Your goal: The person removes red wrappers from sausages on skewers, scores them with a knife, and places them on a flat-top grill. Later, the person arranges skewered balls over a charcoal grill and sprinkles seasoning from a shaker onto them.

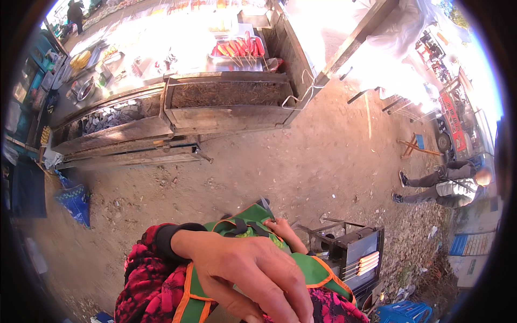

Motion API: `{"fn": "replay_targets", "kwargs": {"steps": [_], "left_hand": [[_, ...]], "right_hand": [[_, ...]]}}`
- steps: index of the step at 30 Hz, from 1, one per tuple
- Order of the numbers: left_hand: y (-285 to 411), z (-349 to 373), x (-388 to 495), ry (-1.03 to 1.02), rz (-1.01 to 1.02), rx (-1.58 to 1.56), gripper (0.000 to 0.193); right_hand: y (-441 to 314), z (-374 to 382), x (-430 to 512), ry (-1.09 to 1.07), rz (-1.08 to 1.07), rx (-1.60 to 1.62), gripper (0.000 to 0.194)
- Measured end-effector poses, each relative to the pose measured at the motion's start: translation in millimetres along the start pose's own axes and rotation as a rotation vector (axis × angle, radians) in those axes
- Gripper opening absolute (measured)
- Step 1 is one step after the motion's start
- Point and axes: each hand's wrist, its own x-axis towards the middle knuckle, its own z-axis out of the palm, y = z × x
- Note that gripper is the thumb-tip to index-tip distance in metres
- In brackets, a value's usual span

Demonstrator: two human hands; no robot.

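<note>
My left hand [250, 270] is raised close to the camera, above the chest of a green apron with orange trim [319, 268]. Its fingers curl down, and whatever lies beneath the fingertips is hidden. Further down, my right hand [282, 232] grips a knife [267, 208] whose blade points away from me, over the apron's lower part. Black straps [248, 228] cross the apron beside that hand. To the right of it stands a metal griddle stand [357, 258] with several skewered sausages [367, 264] lying on its top.
Ahead is a wooden stall trough [230, 117], with a tray of red skewered sausages [238, 56] behind it. Ash-grey lumps [111, 117] fill a left trough. A person [444, 185] stands at right near a folding stool [420, 143]. A blue plastic stool [404, 313] sits lower right.
</note>
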Motion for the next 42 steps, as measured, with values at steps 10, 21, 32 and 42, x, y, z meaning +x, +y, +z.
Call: {"fn": "replay_targets", "kwargs": {"steps": [10, 21, 32, 42], "left_hand": [[-51.6, -79.4, -87.1, 1.027, -0.571, 0.148, 0.03], [-89.5, -269.3, -170.1, 1.347, -0.833, 0.528, 0.025], [-135.7, -607.2, -202.4, 1.33, -1.01, 0.953, 0.031], [-164.3, -708.9, -264.9, 1.231, -1.223, 0.806, 0.016]], "right_hand": [[-57.4, -95.8, 84.1, -0.106, -0.026, 0.032, 0.028], [-105.3, -155.1, 126.3, 0.149, -0.14, -0.084, 0.029], [-158.1, -133.2, 158.3, 0.395, -0.082, 0.032, 0.029], [-157.4, -104.0, 154.3, 0.565, 0.007, 0.001, 0.032]]}}
